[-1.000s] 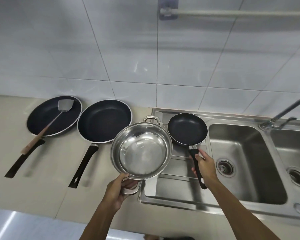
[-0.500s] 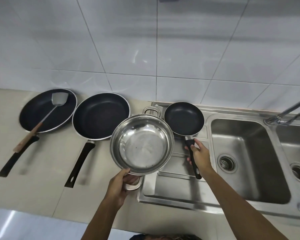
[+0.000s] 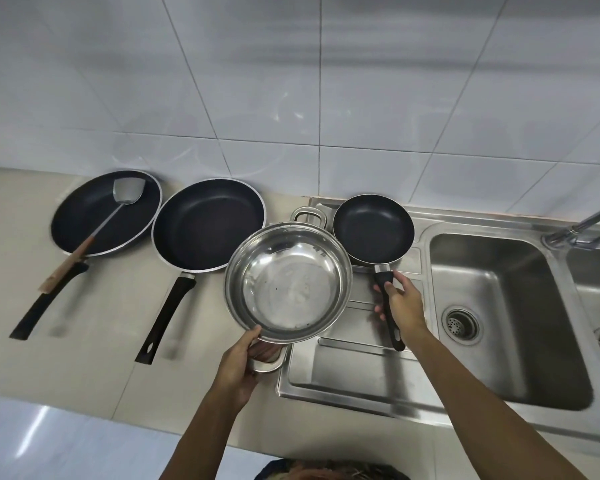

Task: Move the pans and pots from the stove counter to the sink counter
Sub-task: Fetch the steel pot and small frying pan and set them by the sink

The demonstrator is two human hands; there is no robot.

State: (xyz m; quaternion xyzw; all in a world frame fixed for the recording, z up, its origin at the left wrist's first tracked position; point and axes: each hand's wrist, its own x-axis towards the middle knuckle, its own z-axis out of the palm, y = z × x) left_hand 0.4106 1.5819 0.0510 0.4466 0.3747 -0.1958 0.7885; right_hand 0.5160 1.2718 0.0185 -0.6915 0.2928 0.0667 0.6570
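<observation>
Both hands grip: left steel pot, right small pan.

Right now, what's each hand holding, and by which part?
Left hand grips the steel pot by its near loop handle. Right hand is wrapped around the black handle of the small frying pan.
</observation>
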